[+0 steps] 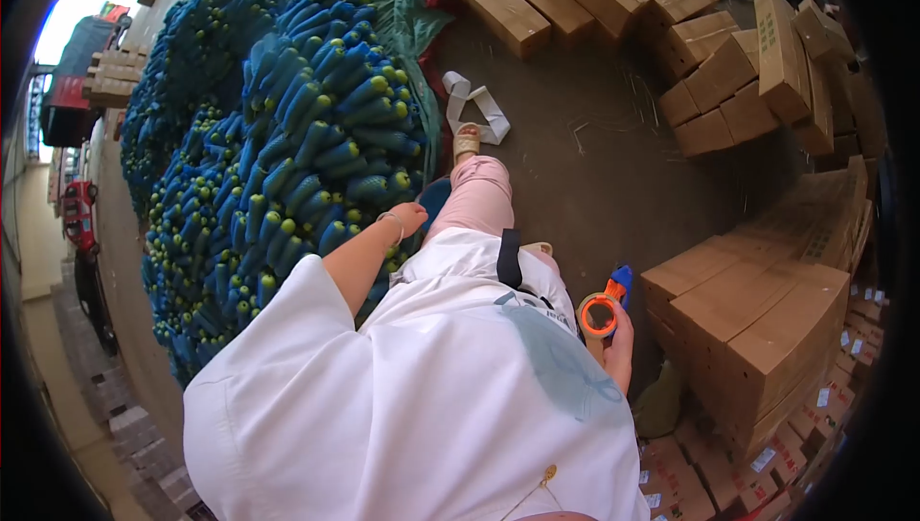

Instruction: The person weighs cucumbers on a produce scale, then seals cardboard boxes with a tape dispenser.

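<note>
Orange tape dispenser (602, 314) in right hand (621, 348) beside cartons (757, 320)

Tape dispenser (606, 308), orange roll core, blue handle, held beside stacked cartons (757, 320)

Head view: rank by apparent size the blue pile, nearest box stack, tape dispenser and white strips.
1. blue pile
2. box stack
3. white strips and tape dispenser, in the right hand: look alike; the dispenser is nearer, so unranked.
</note>
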`<move>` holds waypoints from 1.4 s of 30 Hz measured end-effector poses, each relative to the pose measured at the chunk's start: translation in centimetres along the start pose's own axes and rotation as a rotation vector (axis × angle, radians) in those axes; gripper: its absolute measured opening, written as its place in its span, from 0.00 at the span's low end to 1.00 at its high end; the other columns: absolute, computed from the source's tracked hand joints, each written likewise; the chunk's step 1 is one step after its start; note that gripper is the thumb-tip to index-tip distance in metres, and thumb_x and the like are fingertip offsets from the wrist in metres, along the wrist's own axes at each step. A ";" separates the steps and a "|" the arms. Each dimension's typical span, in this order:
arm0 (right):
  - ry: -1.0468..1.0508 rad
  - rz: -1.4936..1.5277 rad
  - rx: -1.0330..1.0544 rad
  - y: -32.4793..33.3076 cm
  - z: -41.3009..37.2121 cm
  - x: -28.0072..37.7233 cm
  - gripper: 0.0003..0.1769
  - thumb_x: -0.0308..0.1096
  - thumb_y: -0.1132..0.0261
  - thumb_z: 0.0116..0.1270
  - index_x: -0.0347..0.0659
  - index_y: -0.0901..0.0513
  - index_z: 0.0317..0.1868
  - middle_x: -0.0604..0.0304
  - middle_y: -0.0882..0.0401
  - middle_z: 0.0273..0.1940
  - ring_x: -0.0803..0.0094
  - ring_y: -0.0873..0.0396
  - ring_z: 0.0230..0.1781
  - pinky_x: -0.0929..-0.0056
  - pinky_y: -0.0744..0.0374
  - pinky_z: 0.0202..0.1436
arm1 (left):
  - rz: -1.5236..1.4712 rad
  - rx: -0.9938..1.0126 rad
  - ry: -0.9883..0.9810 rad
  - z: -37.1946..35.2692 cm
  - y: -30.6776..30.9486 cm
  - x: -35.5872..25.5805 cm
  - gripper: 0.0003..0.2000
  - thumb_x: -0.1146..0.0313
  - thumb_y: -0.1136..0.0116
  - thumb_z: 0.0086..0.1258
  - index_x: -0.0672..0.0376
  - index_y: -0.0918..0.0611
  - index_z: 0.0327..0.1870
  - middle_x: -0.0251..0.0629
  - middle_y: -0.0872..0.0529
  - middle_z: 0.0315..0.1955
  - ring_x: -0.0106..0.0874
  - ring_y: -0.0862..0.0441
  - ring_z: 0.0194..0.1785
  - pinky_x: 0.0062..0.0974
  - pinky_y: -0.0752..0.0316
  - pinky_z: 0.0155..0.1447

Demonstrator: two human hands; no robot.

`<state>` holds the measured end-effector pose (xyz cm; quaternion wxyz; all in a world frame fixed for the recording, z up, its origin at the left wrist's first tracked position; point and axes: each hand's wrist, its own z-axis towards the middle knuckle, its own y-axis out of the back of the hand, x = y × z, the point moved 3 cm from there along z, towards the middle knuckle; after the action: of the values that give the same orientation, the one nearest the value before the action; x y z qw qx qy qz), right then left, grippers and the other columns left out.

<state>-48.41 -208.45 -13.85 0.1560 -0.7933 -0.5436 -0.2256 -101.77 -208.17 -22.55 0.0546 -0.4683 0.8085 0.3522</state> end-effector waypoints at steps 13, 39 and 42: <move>0.100 0.013 -0.103 -7.4 0.4 3.2 0.16 0.41 0.35 0.62 0.40 0.22 0.45 0.67 0.23 0.36 0.78 0.24 0.34 0.78 0.25 0.38 | 0.414 0.279 -0.019 4.1 7.8 -6.8 0.17 0.56 0.48 0.64 0.55 0.17 0.47 0.43 0.17 0.48 0.42 0.22 0.54 0.35 0.30 0.60; 0.081 0.418 0.274 -21.8 10.3 19.8 0.19 0.40 0.35 0.61 0.42 0.25 0.51 0.61 0.21 0.43 0.68 0.20 0.40 0.64 0.18 0.42 | 0.082 0.298 -0.320 21.5 10.6 -29.8 0.20 0.54 0.46 0.65 0.57 0.20 0.53 0.41 0.16 0.46 0.35 0.19 0.51 0.28 0.28 0.58; 0.059 0.350 0.387 -24.8 11.2 25.1 0.21 0.38 0.37 0.63 0.40 0.27 0.54 0.59 0.21 0.45 0.68 0.20 0.45 0.64 0.19 0.47 | -0.197 0.544 -0.395 13.7 9.9 -39.7 0.24 0.54 0.45 0.67 0.55 0.28 0.62 0.38 0.20 0.52 0.30 0.22 0.54 0.28 0.29 0.60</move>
<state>-61.72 -174.12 -10.03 0.3572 -0.8238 -0.4262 -0.1102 -90.90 -168.06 -11.03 0.3666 -0.4353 0.7974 0.2006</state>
